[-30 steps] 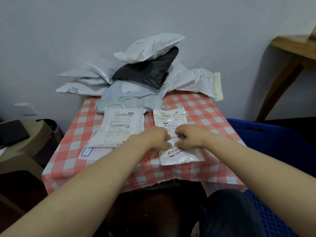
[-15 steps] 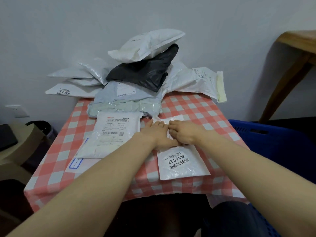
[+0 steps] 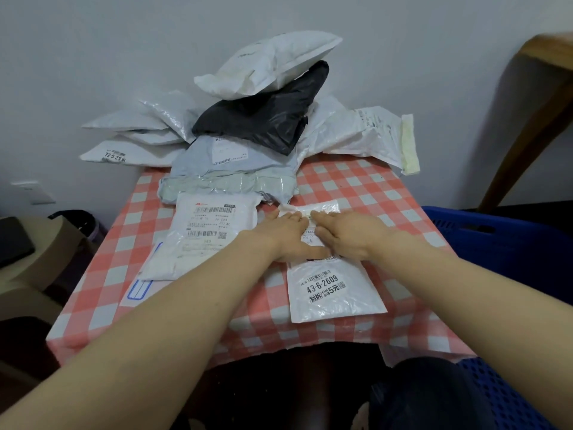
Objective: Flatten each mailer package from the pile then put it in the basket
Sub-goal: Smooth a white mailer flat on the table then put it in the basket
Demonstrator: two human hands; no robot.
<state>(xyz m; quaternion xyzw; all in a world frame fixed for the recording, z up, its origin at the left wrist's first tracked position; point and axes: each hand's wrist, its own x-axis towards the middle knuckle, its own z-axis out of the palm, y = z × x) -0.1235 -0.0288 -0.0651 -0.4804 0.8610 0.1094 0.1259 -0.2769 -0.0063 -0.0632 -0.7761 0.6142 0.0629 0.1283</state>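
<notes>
Clearly, mailer point(image 3: 336, 305) label point(image 3: 322, 285): 43-6-2609.

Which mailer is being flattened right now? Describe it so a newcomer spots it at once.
Find the table with the red-checked cloth, its pile of mailers at the far edge. On the near side, toward the blue basket, a small white mailer lies under the left hand and right hand. Unlike the larger white mailer beside it, its label reads 43-6-2609.

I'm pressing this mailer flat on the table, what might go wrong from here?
The white mailer under your left hand and right hand lies close to the table edge; pushing towards yourself might slide it off. The top mailer perches tilted on the black mailer, so a jolt could topple it.
</notes>
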